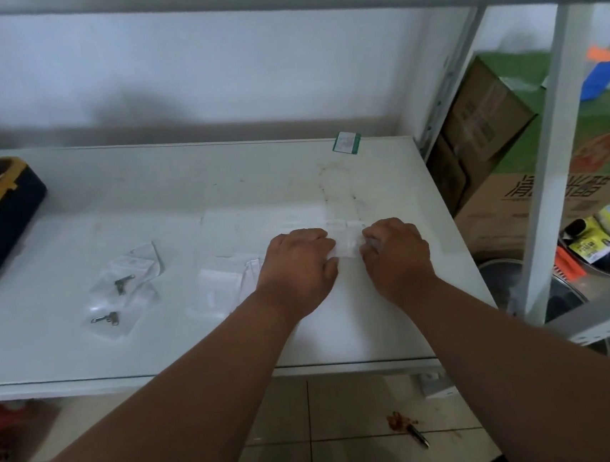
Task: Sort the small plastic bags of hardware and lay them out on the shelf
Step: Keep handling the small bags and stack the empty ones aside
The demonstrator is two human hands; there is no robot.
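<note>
left hand (298,268) and right hand (397,255): palms down, fingers curled, pinching one clear bag (347,243) between them | place: right-centre of frame, on shelf (182,205) | other bags (122,285): centre-left

This is looking like a storage room or a small stockroom. The hands are resting on a white metal shelf (180,190) with slotted steel posts (549,155). To the right of the right hand, cardboard boxes (486,120) are standing stacked on the floor. Far to the left of the left hand, a dark toolbox (1,230) is sitting. Below the hands, a tiled floor (351,412) is showing.
</note>
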